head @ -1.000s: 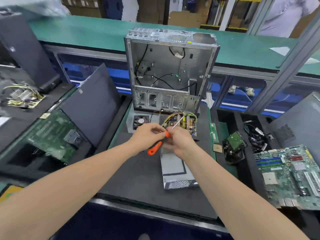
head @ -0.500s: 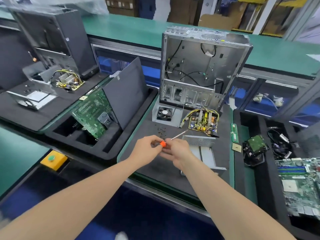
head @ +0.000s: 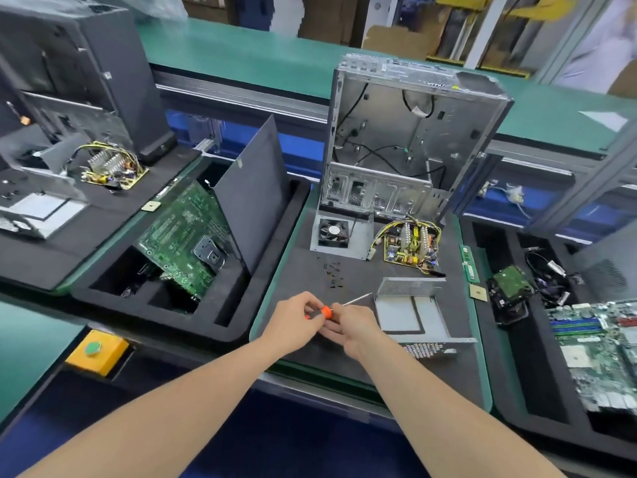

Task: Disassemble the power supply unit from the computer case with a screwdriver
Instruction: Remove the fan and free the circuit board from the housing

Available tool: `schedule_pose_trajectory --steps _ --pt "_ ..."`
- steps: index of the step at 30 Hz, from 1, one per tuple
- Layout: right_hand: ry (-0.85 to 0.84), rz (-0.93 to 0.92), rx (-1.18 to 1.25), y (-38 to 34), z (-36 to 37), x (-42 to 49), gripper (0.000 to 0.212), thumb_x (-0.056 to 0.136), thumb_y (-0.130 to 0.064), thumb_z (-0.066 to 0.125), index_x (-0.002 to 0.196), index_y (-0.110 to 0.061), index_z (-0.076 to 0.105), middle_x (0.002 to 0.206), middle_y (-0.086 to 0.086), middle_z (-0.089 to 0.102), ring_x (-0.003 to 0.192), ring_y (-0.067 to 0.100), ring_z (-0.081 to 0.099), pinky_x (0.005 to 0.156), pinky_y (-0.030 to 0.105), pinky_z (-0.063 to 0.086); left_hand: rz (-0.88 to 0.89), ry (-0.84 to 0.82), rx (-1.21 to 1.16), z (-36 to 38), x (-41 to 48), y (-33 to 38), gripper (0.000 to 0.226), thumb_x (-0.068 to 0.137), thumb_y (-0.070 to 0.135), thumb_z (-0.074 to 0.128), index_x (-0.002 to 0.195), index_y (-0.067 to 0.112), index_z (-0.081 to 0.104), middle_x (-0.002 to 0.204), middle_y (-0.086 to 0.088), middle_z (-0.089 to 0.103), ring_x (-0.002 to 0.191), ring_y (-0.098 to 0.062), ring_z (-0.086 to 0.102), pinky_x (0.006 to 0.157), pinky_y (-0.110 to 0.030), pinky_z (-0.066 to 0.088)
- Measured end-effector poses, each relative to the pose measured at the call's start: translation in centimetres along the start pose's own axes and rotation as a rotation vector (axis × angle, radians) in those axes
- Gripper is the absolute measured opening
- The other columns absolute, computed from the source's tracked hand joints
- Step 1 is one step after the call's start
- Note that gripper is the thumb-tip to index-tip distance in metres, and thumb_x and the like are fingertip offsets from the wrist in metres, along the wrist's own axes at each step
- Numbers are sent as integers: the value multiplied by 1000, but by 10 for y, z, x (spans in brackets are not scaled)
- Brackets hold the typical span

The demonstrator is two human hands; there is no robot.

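The left hand [head: 295,324] and right hand [head: 353,328] meet, both pinching the orange-handled screwdriver [head: 325,312] over the surface [head: 296,257] — shaft nearly level, tip pointing right and away — toward the power supply housing [head: 410,313]

A worker's two arms, bare all the way to the fingertips, fill the foreground. The left forearm [head: 172,408] runs up from 7 o'clock, long and smooth; the right forearm [head: 441,401] runs up from 5 o'clock, equally bare. Each narrows to a slim wrist. The left hand [head: 293,326] and right hand [head: 355,327], both bare, show rounded knuckles just below centre. Nails are too blurred to make out.
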State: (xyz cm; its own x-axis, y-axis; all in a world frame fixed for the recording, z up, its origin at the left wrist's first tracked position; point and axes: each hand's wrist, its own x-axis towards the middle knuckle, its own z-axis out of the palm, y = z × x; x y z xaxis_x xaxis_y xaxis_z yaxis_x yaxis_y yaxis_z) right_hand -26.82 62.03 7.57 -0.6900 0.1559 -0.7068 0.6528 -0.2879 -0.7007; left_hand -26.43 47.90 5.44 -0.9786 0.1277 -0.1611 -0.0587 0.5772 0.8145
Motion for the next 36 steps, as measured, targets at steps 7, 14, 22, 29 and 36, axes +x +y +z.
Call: schedule_pose_trajectory --steps 7,14,22,29,36 --pt "83 42 68 16 10 -1 15 102 -1 58 112 9 62 102 24 75 86 33 77 70 41 65 95 -90 139 -5 9 -22 16 93 30 72 106 39 71 107 15 63 99 -2 60 85 -18 47" --pt "217 11 24 26 9 0 16 97 -6 69 103 9 68 88 21 77 76 29 78 70 39 65 191 -81 281 -4 16 -26 19 96 31 69 114 34 74 112 12 66 111 -10 57 100 -34 52" --pt "288 8 0 27 11 -1 14 94 -7 73 96 7 71 83 20 77 70 28 78 63 37 64 246 -79 305 -5 17 -29 19 95 33 68 113 34 73 113 10 66 109 -12 57 98 -36 53" --pt "221 34 84 25 15 -7 11 91 -6 73 99 2 73 92 21 77 80 31 78 66 40 65 217 -74 227 -8 13 -27 19 98 33 67 116 32 73 112 9 63 106 -10 57 93 -32 52" --pt "16 64 59 31 64 -16 15 89 -7 70 103 -5 73 80 12 79 70 27 78 58 37 63 46 157 121 -38 -16 -38 20 99 26 65 116 27 75 109 6 64 104 -12 60 92 -34 54"
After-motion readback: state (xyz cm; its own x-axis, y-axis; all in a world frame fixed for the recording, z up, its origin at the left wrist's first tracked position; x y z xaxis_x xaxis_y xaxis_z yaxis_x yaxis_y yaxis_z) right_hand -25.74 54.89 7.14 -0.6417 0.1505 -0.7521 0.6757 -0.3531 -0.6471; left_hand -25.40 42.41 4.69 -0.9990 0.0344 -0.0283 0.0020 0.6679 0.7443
